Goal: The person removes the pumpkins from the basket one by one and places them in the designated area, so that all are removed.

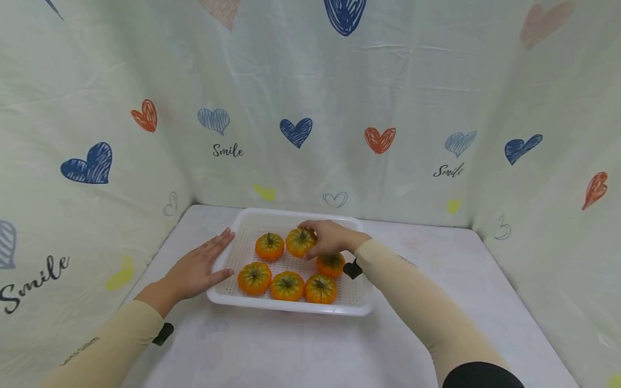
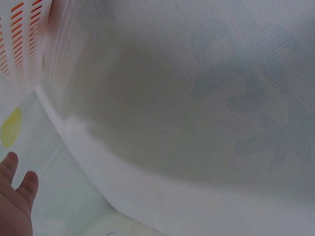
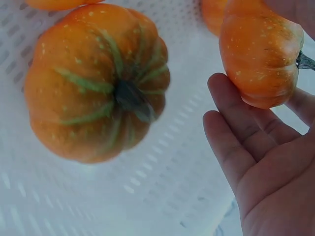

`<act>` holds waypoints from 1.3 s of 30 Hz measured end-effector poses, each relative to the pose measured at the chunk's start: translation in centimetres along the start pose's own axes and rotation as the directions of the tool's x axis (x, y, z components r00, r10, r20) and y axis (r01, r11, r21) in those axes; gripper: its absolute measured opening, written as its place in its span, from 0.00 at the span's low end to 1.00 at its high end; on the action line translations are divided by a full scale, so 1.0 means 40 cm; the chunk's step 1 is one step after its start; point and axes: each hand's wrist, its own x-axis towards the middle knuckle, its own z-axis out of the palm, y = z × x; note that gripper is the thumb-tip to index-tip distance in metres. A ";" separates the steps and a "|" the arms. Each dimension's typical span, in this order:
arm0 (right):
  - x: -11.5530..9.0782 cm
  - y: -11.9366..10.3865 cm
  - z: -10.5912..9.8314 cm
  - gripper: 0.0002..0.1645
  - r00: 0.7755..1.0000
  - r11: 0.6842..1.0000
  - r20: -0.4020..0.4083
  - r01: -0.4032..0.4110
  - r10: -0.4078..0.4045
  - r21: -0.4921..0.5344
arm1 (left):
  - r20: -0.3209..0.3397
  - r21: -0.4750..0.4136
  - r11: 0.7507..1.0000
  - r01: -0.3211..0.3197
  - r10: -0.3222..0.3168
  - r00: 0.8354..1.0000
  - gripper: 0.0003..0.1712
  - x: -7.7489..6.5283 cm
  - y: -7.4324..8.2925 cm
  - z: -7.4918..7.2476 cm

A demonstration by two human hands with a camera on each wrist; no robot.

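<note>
Heart-printed sheeting (image 1: 412,81) hangs behind and beside the pale counter (image 1: 242,350), which carries a white perforated tray (image 1: 291,307). My left hand (image 1: 196,268), unclenched, lies with straight fingers at the tray's left rim; my right hand (image 1: 335,237) grasps an orange pumpkin (image 1: 299,244) toward the tray's back edge, with five other pumpkins (image 1: 287,286) resting inside. For a sound grip, I'd say, thumb and fingers should hug its ribbed sides, clear of the stem (image 3: 306,61), without knocking pumpkins nearer the tray's front.

Pale sheets (image 1: 412,94) printed with hearts (image 1: 296,132) and "Smile" lettering (image 1: 228,151) enclose the whitish worktop (image 1: 252,345) on three sides, in soft light.
</note>
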 end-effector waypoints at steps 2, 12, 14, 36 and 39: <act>-0.008 0.001 -0.010 0.48 1.000 1.000 -0.005 0.009 -0.009 0.017 | 0.000 0.001 1.000 0.001 -0.001 1.000 0.47 0.000 0.000 0.000; -0.075 -0.004 -0.061 0.49 0.997 0.995 -0.059 0.056 -0.051 0.081 | 0.000 0.004 1.000 0.001 -0.001 1.000 0.47 -0.002 0.001 0.000; -0.089 0.002 -0.070 0.49 0.995 0.994 -0.076 0.064 -0.057 0.093 | -0.001 0.007 1.000 0.001 -0.001 1.000 0.47 -0.002 0.000 0.002; -0.284 0.184 -0.176 0.49 0.943 0.964 -0.334 0.080 0.010 0.255 | -0.020 0.004 1.000 0.012 -0.012 1.000 0.47 -0.004 -0.005 0.014; -0.305 0.219 -0.178 0.50 0.931 0.964 -0.358 0.031 0.068 0.265 | -0.019 0.001 1.000 0.015 -0.015 1.000 0.47 -0.004 -0.004 0.012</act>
